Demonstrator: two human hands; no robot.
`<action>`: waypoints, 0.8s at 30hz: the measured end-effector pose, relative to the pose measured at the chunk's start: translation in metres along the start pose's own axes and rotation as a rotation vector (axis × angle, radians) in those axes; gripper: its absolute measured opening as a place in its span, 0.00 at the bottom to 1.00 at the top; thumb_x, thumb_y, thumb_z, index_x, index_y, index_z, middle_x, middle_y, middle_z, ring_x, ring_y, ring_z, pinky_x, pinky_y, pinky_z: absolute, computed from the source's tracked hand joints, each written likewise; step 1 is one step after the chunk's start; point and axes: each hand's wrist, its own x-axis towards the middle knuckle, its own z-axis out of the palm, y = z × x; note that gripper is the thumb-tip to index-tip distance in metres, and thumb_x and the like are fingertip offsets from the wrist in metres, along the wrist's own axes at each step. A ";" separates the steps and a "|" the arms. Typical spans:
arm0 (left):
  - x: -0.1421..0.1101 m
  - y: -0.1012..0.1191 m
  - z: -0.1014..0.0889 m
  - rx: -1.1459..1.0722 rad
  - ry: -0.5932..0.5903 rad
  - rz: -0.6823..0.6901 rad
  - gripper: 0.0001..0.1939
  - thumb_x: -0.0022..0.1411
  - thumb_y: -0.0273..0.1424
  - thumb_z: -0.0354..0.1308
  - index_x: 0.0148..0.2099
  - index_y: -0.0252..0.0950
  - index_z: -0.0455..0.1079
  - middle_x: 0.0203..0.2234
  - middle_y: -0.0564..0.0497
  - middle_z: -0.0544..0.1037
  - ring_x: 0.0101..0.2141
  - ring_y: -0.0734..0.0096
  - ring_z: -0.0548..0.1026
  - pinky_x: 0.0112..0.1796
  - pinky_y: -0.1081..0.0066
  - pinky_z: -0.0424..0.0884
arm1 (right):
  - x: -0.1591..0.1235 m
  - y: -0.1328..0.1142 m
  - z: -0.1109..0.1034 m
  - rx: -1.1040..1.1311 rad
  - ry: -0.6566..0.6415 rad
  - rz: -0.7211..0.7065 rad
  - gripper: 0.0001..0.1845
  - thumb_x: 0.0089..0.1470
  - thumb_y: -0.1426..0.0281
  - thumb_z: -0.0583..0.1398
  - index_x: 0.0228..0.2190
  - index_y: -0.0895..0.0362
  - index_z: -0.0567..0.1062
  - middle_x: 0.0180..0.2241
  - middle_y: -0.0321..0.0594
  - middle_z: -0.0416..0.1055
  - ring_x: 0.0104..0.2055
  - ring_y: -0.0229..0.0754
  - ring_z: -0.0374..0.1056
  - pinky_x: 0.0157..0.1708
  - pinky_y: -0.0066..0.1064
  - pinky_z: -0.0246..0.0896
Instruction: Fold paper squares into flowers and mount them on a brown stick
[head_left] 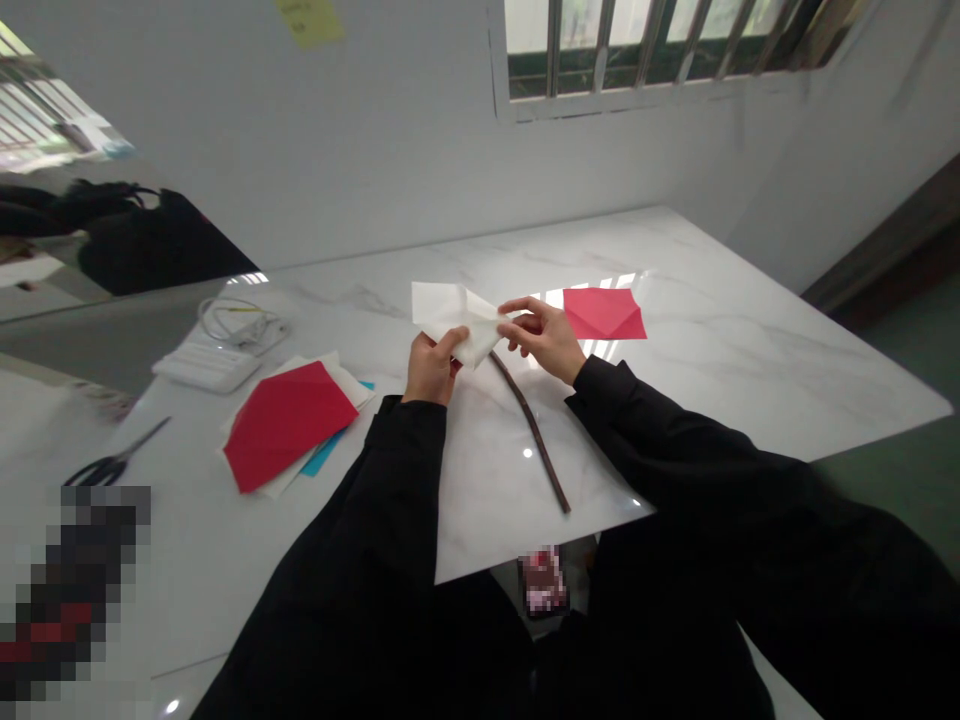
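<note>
Both hands hold a folded white paper [450, 312] just above the white marble table [712, 350]. My left hand [431, 368] is closed on the paper's lower edge, thumb on top. My right hand [544, 335] pinches its right corner with thumb and fingers. A thin brown stick [534, 432] lies on the table under the hands and runs toward the near edge; its top end is hidden behind the paper. Both arms wear black sleeves.
A red folded paper [604, 312] lies right of the hands. A stack of red, white and blue sheets [289, 422] lies to the left. Scissors [112, 462], a white power strip [204, 366] with a coiled cable and a black bag [150, 245] sit at far left.
</note>
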 end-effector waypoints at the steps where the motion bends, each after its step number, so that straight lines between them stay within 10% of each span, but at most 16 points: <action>1: -0.001 0.000 0.000 0.002 -0.002 0.000 0.27 0.42 0.33 0.74 0.47 0.36 0.77 0.37 0.48 0.84 0.41 0.56 0.83 0.37 0.68 0.78 | 0.000 0.000 0.000 0.012 0.005 0.012 0.30 0.49 0.49 0.74 0.46 0.54 0.76 0.28 0.33 0.77 0.27 0.37 0.72 0.21 0.26 0.64; 24: -0.005 0.008 -0.001 0.065 -0.146 -0.001 0.46 0.46 0.47 0.78 0.65 0.50 0.64 0.49 0.46 0.79 0.38 0.62 0.82 0.40 0.65 0.79 | 0.004 0.000 -0.005 0.187 0.155 0.228 0.27 0.47 0.47 0.74 0.32 0.56 0.75 0.32 0.38 0.79 0.25 0.32 0.70 0.19 0.22 0.55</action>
